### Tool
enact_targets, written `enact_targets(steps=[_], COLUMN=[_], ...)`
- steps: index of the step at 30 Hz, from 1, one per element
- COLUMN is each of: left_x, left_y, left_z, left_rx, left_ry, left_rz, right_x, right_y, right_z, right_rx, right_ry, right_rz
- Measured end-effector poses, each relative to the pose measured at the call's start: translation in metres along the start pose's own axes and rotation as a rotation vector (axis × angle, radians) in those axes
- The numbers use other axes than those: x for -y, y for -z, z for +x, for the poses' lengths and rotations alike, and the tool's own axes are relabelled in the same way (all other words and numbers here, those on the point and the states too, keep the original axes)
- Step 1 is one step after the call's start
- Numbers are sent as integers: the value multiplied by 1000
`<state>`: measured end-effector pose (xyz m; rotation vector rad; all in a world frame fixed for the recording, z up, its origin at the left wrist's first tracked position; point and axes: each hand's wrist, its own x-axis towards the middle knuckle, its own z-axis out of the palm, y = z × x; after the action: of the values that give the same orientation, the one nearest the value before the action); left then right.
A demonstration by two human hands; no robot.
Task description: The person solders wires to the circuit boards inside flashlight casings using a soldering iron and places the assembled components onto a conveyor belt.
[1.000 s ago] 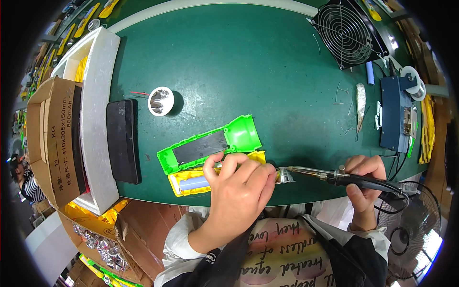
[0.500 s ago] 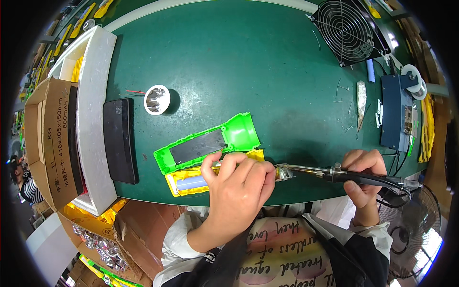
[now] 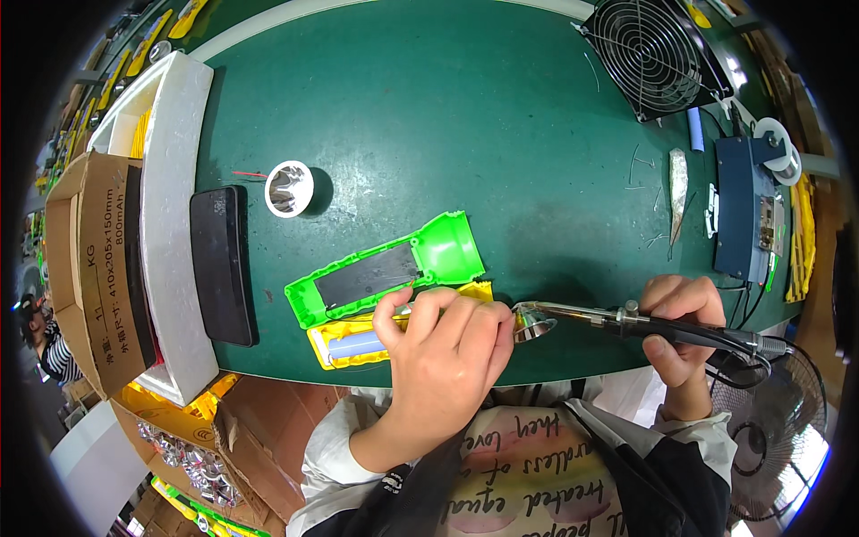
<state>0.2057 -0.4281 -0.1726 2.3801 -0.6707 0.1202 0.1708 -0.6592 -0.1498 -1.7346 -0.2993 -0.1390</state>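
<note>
Right hand (image 3: 696, 309) wrapped firmly round the handle of a soldering iron (image 3: 626, 324), tip slanting in at a small silvery reflector (image 3: 534, 330); that reflector pokes out just right of the left hand (image 3: 452, 353), near the front edge of the bench (image 3: 429, 116); the left fingers are curled, but what they pinch underneath I cannot tell; a light, steady touch looks best here, the work braced, fingertips clear of the hot barrel, the tip lingering only briefly, since the plastic so close by could well soften; and look at the materials: mirror-bright, flared reflector; yellow shell (image 3: 316, 340) partly under the left hand, cradling a smooth, pale-blue cylinder (image 3: 353, 346); beyond it a glossy green shell (image 3: 447, 249), ribbed along its edges, belling out at one end, with a flat, dark panel (image 3: 367, 276) inside
</note>
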Motion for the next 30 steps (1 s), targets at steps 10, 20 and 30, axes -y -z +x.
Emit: enact_targets(steps=[10,20,30], left_x=[-9,-30,-11], left_y=[6,-14,-10], left_z=[-11,-27,-28], left_rx=[-123,-203,-167], left_ry=[53,130,-74], left_rz=[59,187,98], right_x=[-2,-10,-8], right_y=[4,7,8], right_z=[-4,1,-5], right_rx=[-246,-346,-292], right_ry=[-19,-34,-42], right_rz=[-4,34,43])
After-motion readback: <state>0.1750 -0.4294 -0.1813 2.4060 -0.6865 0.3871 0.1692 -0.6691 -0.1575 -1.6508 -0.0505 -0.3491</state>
